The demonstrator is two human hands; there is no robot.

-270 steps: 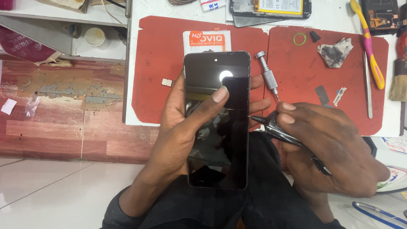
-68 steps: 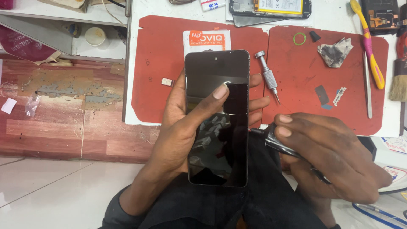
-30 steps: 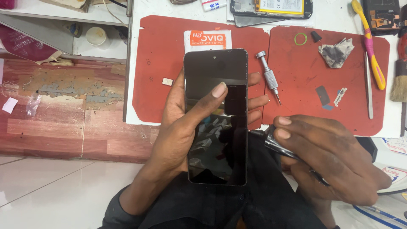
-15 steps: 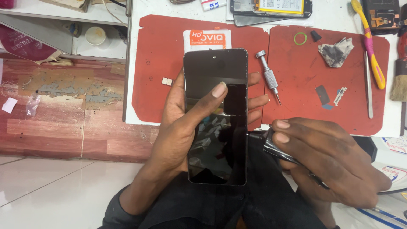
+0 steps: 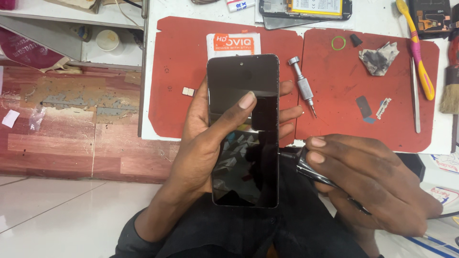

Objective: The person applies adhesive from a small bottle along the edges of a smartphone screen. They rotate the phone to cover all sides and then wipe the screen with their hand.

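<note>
Steadily gripping the phone [image 5: 244, 131]
Left hand [image 5: 210, 138] fingers clamp it; right hand [image 5: 368, 181] fingers pinch a dark tool [image 5: 311, 168] at its edge. Best kept level, pressed lightly.

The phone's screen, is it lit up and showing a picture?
No, the phone in the left hand has a dark screen showing only reflections, with the thumb lying across it.

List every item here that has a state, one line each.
smartphone: screen dark, held upright in the left hand, thumb on the glass
black tool: gripped in the right hand, tip at the phone's right edge
screwdriver: lying loose on the red mat
opened phone: back off, battery exposed
</note>
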